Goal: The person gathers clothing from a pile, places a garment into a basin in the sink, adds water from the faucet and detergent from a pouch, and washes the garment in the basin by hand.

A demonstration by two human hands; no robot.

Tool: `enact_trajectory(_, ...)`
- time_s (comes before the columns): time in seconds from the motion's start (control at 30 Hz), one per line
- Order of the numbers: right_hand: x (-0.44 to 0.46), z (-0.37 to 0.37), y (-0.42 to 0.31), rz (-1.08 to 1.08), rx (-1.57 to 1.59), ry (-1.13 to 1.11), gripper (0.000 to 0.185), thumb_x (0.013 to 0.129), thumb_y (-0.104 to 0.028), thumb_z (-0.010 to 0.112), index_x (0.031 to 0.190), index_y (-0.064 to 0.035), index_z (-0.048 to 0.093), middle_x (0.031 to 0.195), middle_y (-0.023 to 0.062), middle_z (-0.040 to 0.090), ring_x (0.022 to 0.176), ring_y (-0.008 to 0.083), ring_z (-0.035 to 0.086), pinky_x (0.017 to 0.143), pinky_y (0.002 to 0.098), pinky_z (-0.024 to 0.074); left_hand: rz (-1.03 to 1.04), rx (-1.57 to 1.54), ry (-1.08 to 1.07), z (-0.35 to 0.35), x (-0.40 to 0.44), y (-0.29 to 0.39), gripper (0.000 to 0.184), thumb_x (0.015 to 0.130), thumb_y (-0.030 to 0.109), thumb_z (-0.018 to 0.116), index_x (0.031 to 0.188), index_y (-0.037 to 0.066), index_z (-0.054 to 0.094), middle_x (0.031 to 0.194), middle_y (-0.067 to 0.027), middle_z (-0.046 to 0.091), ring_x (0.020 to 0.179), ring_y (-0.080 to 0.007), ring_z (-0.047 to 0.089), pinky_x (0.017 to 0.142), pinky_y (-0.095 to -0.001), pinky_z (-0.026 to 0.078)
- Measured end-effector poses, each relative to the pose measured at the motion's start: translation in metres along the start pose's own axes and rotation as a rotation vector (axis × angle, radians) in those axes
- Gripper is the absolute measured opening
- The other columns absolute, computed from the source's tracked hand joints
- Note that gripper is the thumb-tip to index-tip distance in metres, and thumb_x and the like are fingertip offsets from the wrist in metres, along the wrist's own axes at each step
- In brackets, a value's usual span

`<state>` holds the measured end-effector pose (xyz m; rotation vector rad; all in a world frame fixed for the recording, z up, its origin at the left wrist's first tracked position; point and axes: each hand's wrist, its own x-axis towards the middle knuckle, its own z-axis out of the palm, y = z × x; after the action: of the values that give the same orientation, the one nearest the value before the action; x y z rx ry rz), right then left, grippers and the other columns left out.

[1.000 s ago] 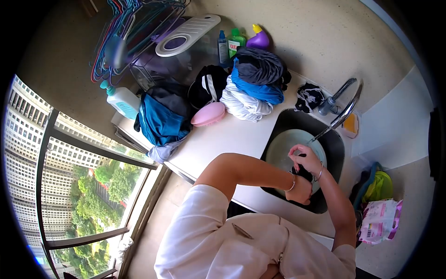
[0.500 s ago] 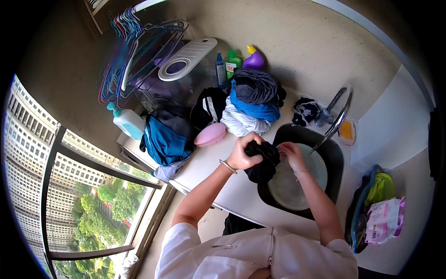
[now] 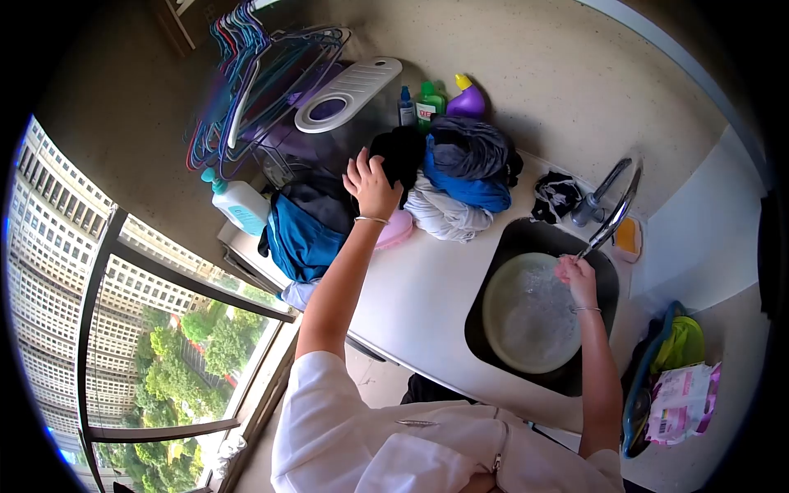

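My left hand (image 3: 372, 187) reaches over the counter with its fingers apart, against a bunched black cloth (image 3: 400, 158). Part of that cloth is hidden behind the hand. Under the end of the tap (image 3: 615, 209), my right hand (image 3: 579, 275) is in the water stream with fingers loosely bent and nothing visible in them. Below it, a pale round basin (image 3: 503, 324) of foamy water sits in the dark sink (image 3: 479, 329). A pink oval object (image 3: 396, 230) lies partly behind my left wrist.
Wrung grey, blue and white clothes (image 3: 468, 177) are piled beside the sink. Blue and grey clothing (image 3: 304, 230) and a white bottle (image 3: 238, 205) stand farther left. Hangers (image 3: 238, 90) hang above. A black-and-white cloth (image 3: 557, 195) and an orange sponge (image 3: 628, 237) lie near the tap.
My left hand has carried the black cloth from beside the basin to the back of the counter, and its fingers have spread. My right hand has left the cloth and moved under the tap.
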<state>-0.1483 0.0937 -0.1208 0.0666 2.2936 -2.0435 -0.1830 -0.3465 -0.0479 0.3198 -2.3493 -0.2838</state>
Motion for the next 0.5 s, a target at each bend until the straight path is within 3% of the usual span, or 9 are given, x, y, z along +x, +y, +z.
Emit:
enact_trajectory(0.03, -0.011, -0.002, -0.006, -0.031, 0.019, -0.029, 0.017, 0.089, -0.019, 0.057, 0.095, -0.0028, 0.059, 0.079, 0.0023, 0.062, 0.066, 0.0088, 0.059, 0.058, 0.0199, 0.0454, -0.128, -0.018, -0.036, 0.006, -0.013, 0.005, 0.059, 0.059, 0.025, 0.073, 0.109, 0.009, 0.046, 0.136, -0.0153, 0.032, 0.127, -0.0391, 0.025, 0.098, -0.0595, 0.021)
enact_trajectory(0.1, -0.022, 0.008, -0.021, -0.010, -0.047, 0.069, 0.015, 0.088, -0.017, 0.058, 0.089, -0.0017, 0.061, 0.074, 0.0005, 0.059, 0.057, 0.0045, 0.048, 0.050, 0.0191, 0.0361, 0.039, -0.087, 0.105, 0.003, -0.031, 0.028, 0.054, 0.063, 0.019, 0.070, 0.111, 0.010, 0.047, 0.133, -0.0143, 0.035, 0.124, -0.0365, 0.029, 0.099, -0.0515, 0.022)
enact_trajectory(0.17, -0.024, 0.008, -0.017, -0.010, -0.079, 0.105, 0.019, 0.084, -0.020, 0.064, 0.089, -0.0019, 0.063, 0.079, -0.0002, 0.062, 0.059, 0.0040, 0.051, 0.051, 0.0188, 0.0372, 0.205, -0.236, 0.038, -0.022, -0.044, 0.078, 0.050, 0.068, 0.011, 0.064, 0.114, 0.009, 0.047, 0.132, -0.0132, 0.036, 0.123, -0.0348, 0.031, 0.101, -0.0502, 0.021)
enact_trajectory(0.2, -0.022, 0.009, -0.011, -0.016, -0.048, 0.122, 0.023, 0.084, -0.023, 0.066, 0.091, -0.0012, 0.064, 0.078, 0.0005, 0.061, 0.061, 0.0052, 0.051, 0.052, 0.0191, 0.0377, 0.281, -0.337, -0.003, -0.023, -0.054, 0.100, 0.042, 0.069, 0.009, 0.063, 0.109, 0.008, 0.049, 0.123, -0.0124, 0.045, 0.117, -0.0322, 0.039, 0.098, -0.0486, 0.024)
enact_trajectory(0.27, -0.023, 0.012, -0.005, -0.115, -0.126, 0.107, 0.025, 0.085, -0.025, 0.064, 0.092, -0.0003, 0.064, 0.081, 0.0039, 0.062, 0.066, 0.0074, 0.054, 0.053, 0.0207, 0.0391, 0.317, -0.667, -0.348, -0.014, -0.078, 0.137, 0.033, 0.071, 0.008, 0.062, 0.102, 0.007, 0.050, 0.108, -0.0119, 0.055, 0.105, -0.0281, 0.051, 0.094, -0.0447, 0.031)
enact_trajectory(0.33, -0.035, 0.020, -0.006, 0.039, 0.017, 0.128, 0.025, 0.086, -0.024, 0.062, 0.090, 0.0003, 0.065, 0.088, 0.0077, 0.063, 0.074, 0.0104, 0.058, 0.057, 0.0237, 0.0431, 0.279, -1.061, -0.557, 0.025, -0.110, 0.170, 0.025, 0.077, 0.012, 0.064, 0.096, 0.002, 0.052, 0.081, -0.0132, 0.062, 0.075, -0.0266, 0.062, 0.068, -0.0361, 0.047)
enact_trajectory(0.4, -0.036, 0.018, 0.026, 0.005, -0.021, 0.156, 0.025, 0.085, -0.023, 0.061, 0.089, 0.0010, 0.065, 0.086, 0.0083, 0.064, 0.073, 0.0115, 0.059, 0.060, 0.0248, 0.0445, 0.163, -1.154, -0.800, 0.039, -0.134, 0.206, 0.022, 0.079, 0.016, 0.064, 0.088, -0.001, 0.054, 0.073, -0.0143, 0.062, 0.066, -0.0281, 0.062, 0.059, -0.0359, 0.047)
enact_trajectory(0.47, -0.042, -0.001, 0.037, -0.028, -0.061, 0.185, 0.024, 0.085, -0.022, 0.061, 0.087, 0.0016, 0.065, 0.084, 0.0089, 0.064, 0.072, 0.0127, 0.059, 0.062, 0.0260, 0.0459, 0.071, -1.120, -1.009, 0.036, -0.145, 0.254, 0.018, 0.085, 0.015, 0.059, 0.092, -0.002, 0.056, 0.069, -0.0106, 0.062, 0.061, -0.0164, 0.062, 0.056, -0.0283, 0.048)
enact_trajectory(0.5, -0.047, -0.008, 0.034, 0.013, -0.114, 0.160, 0.023, 0.085, -0.022, 0.061, 0.089, 0.0002, 0.064, 0.082, 0.0056, 0.064, 0.070, 0.0104, 0.058, 0.061, 0.0245, 0.0463, 0.093, -1.087, -1.014, 0.064, -0.159, 0.264, 0.029, 0.087, 0.028, 0.058, 0.084, -0.001, 0.060, 0.063, -0.0101, 0.062, 0.058, -0.0160, 0.062, 0.054, -0.0282, 0.047)
